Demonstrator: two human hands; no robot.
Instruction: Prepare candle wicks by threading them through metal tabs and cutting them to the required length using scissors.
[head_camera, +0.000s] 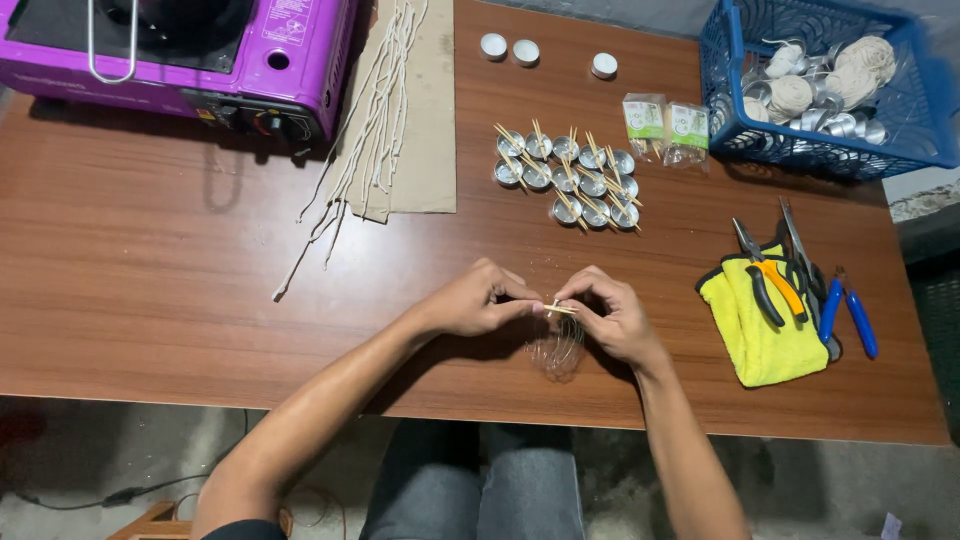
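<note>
A: Head view: what are the hands doing?

B: The left hand (478, 300) and right hand (612, 318) meet fingertip to fingertip, both pinching a pair of thin wooden sticks (560, 309) over a small metal cup (558, 350) just under them.

A: Which step, would you say?

B: Fitting sticks across a cup, I judge. Beyond the hands sit finished cups with sticks (570, 178); right of them, pliers (772, 278) on a yellow cloth (755, 335).

A: What does the next move need?

B: Probably a steady, level pinch.

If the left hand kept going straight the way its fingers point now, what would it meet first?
The left hand points rightward, so it would almost at once meet the right hand, whose fingertips pinch the same small sticks; depth looks level.
</note>
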